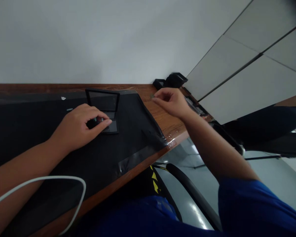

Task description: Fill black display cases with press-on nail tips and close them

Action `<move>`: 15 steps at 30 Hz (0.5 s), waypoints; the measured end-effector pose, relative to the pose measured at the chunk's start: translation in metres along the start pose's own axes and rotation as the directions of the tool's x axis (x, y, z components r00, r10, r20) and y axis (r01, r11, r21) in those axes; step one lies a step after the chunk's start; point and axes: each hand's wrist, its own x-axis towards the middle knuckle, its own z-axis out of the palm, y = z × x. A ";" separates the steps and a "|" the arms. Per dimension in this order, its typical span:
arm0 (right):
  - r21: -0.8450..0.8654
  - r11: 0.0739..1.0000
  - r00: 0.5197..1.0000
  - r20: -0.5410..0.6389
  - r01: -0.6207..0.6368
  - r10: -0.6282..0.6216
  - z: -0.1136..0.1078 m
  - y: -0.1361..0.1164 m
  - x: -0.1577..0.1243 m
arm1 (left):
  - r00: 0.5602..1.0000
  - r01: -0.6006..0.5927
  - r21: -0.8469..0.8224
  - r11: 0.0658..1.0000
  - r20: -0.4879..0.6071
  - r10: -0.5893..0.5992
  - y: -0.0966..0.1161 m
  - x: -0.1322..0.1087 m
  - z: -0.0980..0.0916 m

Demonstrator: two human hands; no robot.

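On the black mat (130, 141) stands a small black hinged case (102, 100), its clear-windowed lid raised. My left hand (80, 126) lies over the case's left side, thumb and forefinger nearly together above its base (111, 127). Whatever those fingers may hold is too small or too hidden to make out; a teal bit shows behind them. Raised over the bare wood to the right, my right hand (171, 102) is closed in a pinch. A tiny greenish piece (152, 96) shows at its fingertips, slightly blurred.
A small teal strip (69, 109) and a white scrap (63, 98) lie on the mat. Black boxes (174, 80) stand at the table's back right corner. A white cable (61, 177) loops across the front left. A chair's armrest (194, 194) is below the table edge.
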 end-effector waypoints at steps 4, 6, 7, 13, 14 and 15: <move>0.196 0.938 0.948 0.084 0.285 -0.306 0.071 -0.032 0.001 | 1.000 0.011 0.011 1.000 0.027 -0.012 0.007 -0.002 -0.005; 0.304 0.873 0.912 0.030 0.382 -0.409 0.097 -0.039 0.007 | 1.000 0.014 0.012 1.000 0.015 -0.014 0.010 -0.003 -0.006; 0.343 0.843 0.898 -0.007 0.415 -0.440 0.107 -0.040 0.011 | 1.000 0.019 0.005 1.000 -0.004 -0.019 0.011 -0.003 -0.007; 0.232 0.743 0.779 -0.176 0.628 -0.603 0.142 -0.039 0.014 | 0.985 0.025 0.021 0.999 -0.171 -0.021 0.018 -0.001 -0.009; 0.189 0.729 0.752 -0.205 0.658 -0.626 0.145 -0.038 0.013 | 0.983 0.016 0.041 0.999 -0.185 -0.008 0.019 0.000 -0.010; 0.158 0.719 0.734 -0.225 0.676 -0.641 0.147 -0.038 0.011 | 0.981 0.006 0.055 0.998 -0.193 0.005 0.019 0.001 -0.010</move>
